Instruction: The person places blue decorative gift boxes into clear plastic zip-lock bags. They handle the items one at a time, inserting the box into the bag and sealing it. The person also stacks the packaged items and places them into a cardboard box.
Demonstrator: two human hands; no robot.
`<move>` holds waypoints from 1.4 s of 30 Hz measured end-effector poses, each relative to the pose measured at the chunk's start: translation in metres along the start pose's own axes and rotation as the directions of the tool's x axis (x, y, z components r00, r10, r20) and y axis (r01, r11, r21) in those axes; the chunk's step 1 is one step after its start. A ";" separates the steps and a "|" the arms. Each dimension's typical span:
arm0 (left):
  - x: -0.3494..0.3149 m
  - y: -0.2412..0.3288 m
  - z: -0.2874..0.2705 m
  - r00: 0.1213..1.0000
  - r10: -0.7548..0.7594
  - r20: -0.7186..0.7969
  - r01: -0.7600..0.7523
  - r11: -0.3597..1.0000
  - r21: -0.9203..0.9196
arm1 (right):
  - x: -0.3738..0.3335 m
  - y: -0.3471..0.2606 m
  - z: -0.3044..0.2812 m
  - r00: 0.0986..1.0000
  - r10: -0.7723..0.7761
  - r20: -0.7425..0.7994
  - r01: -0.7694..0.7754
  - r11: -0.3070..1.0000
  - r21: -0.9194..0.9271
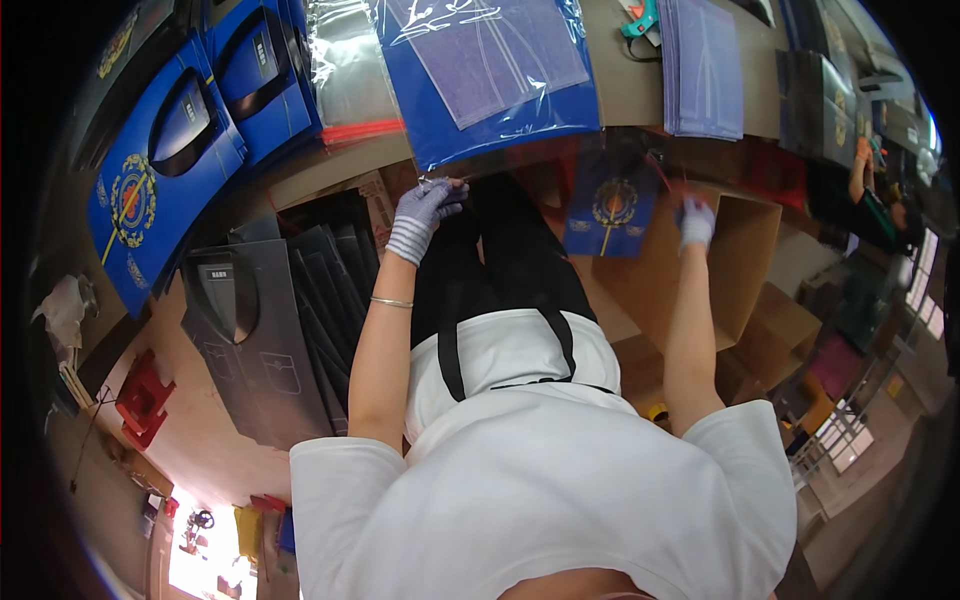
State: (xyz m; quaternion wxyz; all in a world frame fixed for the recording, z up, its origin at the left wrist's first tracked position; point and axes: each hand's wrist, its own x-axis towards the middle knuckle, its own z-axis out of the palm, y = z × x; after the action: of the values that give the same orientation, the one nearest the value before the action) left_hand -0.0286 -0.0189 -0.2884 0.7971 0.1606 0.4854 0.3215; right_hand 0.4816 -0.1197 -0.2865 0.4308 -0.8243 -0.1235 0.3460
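My left hand [424,214], in a pale purple glove, is raised to the table's front edge [340,160]. Its fingertips pinch a small pale piece [432,183] that is too small to make out. My right hand [696,222], gloved the same, is closed on a thin red cord [668,180] next to a blue paper bag [610,208] with a gold emblem. The bag hangs just below the table edge between my hands. A white shirt and a black apron fill the lower middle.
Flat blue bags [170,150] lie at the left. A plastic-wrapped blue sheet [490,70], a stack of purple-grey sheets [705,65] and a teal tool [640,20] are on the table. Dark grey flat pieces [260,330] and a cardboard box [745,260] flank me. Another person [872,200] works at the right.
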 end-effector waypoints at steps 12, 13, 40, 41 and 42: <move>0.019 0.047 0.036 0.957 0.268 0.107 -0.095 0.644 -0.759 | -0.236 -0.093 0.180 0.088 0.522 0.848 0.751 0.524 -0.401; 0.018 0.055 0.039 0.966 0.245 0.082 -0.088 0.610 -0.787 | -0.229 -0.092 0.188 -0.072 0.190 0.979 0.442 0.886 -0.139; 0.042 0.066 0.006 0.870 0.484 0.093 -0.377 0.775 -0.508 | -0.121 -0.326 0.134 0.621 -0.630 0.466 0.715 0.699 -0.009; 0.038 0.066 0.000 0.861 0.504 0.060 -0.407 0.756 -0.513 | -0.125 -0.331 0.102 0.583 -0.665 0.467 0.738 0.674 0.038; 0.043 0.068 0.006 0.882 0.466 0.071 -0.359 0.762 -0.539 | -0.127 -0.330 0.054 0.664 -0.632 0.400 0.725 0.675 -0.136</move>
State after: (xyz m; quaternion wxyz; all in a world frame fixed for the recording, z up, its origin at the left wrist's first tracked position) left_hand -0.0334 0.0613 -0.2757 0.7643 0.0781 0.2518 0.5884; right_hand 0.3835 0.0476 0.0140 0.3800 -0.7016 -0.5412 0.2655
